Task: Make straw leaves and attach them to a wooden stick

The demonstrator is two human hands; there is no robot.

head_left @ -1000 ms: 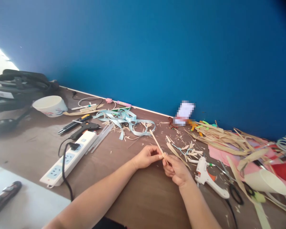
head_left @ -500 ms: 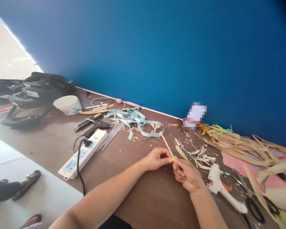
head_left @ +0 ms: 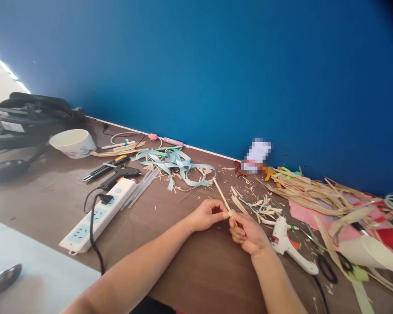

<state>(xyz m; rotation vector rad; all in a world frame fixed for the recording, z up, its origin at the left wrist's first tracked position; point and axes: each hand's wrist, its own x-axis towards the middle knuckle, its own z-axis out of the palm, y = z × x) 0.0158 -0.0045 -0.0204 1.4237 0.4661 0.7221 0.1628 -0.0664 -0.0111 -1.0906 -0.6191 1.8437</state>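
Between my two hands is a thin pale strip, looking like dried corn husk (head_left: 222, 194), its long end slanting up and away to the left. My left hand (head_left: 208, 216) pinches it near its lower end with thumb and forefinger. Right beside, my right hand (head_left: 249, 233) grips the same end, fingers curled under. The fingertips of both hands nearly touch and hide the strip's lower part. Just beyond lie husk scraps tied with thin blue ribbon (head_left: 257, 207). A white glue gun (head_left: 291, 246) rests close to the right of my right hand.
A white power strip (head_left: 98, 218), black glue gun (head_left: 121, 176), utility knife (head_left: 105, 169) and white bowl (head_left: 72, 144) lie left. Light blue ribbon (head_left: 177, 162) is heaped behind. At right are dried husks (head_left: 301, 192), scissors (head_left: 325, 266) and a white cup (head_left: 367, 253). A blue wall (head_left: 196, 78) bounds the table.
The view has swung a little to the right, so things sit farther left, and the white cup and a red item show more. Both hands keep their pinch on the strip.
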